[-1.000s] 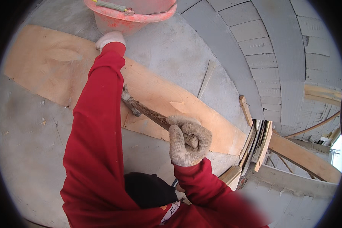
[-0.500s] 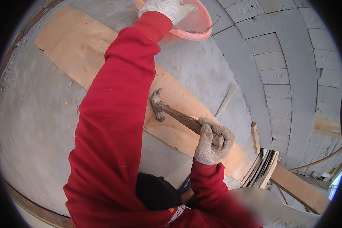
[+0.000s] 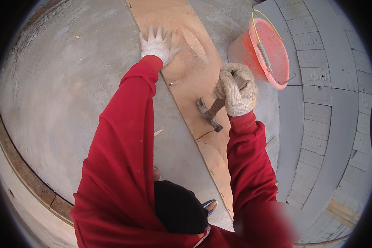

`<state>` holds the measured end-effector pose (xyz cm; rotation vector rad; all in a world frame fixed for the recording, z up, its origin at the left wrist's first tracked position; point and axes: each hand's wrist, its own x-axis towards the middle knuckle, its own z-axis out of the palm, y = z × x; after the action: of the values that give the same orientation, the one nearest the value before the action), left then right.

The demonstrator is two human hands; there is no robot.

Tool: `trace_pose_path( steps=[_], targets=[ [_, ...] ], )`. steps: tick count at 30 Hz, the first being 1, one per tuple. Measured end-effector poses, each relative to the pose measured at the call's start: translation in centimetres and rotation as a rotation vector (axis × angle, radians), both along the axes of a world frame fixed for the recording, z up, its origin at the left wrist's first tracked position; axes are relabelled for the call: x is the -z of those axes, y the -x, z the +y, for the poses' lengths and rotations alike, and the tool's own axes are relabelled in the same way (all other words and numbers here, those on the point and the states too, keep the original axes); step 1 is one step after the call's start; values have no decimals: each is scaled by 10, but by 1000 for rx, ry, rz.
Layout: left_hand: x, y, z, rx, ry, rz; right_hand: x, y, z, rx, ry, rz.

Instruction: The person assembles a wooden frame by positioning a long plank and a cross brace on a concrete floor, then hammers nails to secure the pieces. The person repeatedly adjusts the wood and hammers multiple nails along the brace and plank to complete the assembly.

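Observation:
My left hand (image 3: 156, 46), in a pale knit glove, lies with fingers spread on the left edge of a long plywood board (image 3: 190, 74). Nothing is held in it. My right hand (image 3: 237, 89), also gloved, is closed round the wooden handle of a claw hammer (image 3: 209, 115). The hammer's worn metal head hangs over the board, pointing toward me; whether it touches the wood I cannot tell. A tiny bright spot, perhaps a nail, shows at the board's edge below my left hand.
A tilted red bucket (image 3: 258, 49) with a yellow wire handle stands beyond my right hand. Grey block wall (image 3: 316, 99) runs along the right. Concrete floor (image 3: 82, 95) spreads left, with a ledge (image 3: 33, 177) at its lower left. My sandalled foot (image 3: 211, 205) is beside the board.
My left hand has come away from the bucket and now lies on the board. My right hand has moved forward with the hammer. The view has turned, so the bucket appears farther right.

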<state>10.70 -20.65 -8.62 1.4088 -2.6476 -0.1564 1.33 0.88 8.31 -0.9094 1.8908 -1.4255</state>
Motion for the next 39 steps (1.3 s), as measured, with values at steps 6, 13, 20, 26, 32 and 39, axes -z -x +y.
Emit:
trace_pose_path(
  steps=[6, 13, 20, 26, 32, 39],
  targets=[
    [0, -4, 3, 14, -57, 8, 0, -38, -83, -233, -34, 307],
    [-8, -8, 3, 7, -81, -63, 1, -58, -114, -254, -25, 323],
    [-2, -8, -1, 22, -115, 31, -1, -58, -103, -317, -100, 219],
    [1, -6, 2, 11, -102, 77, 10, -41, -86, -291, 117, -83],
    [9, -7, 2, -31, -78, 53, -5, -9, -38, -858, 124, -296],
    [2, 16, 4, 34, -40, 41, -12, -13, -3, -992, 393, 79]
  ],
)
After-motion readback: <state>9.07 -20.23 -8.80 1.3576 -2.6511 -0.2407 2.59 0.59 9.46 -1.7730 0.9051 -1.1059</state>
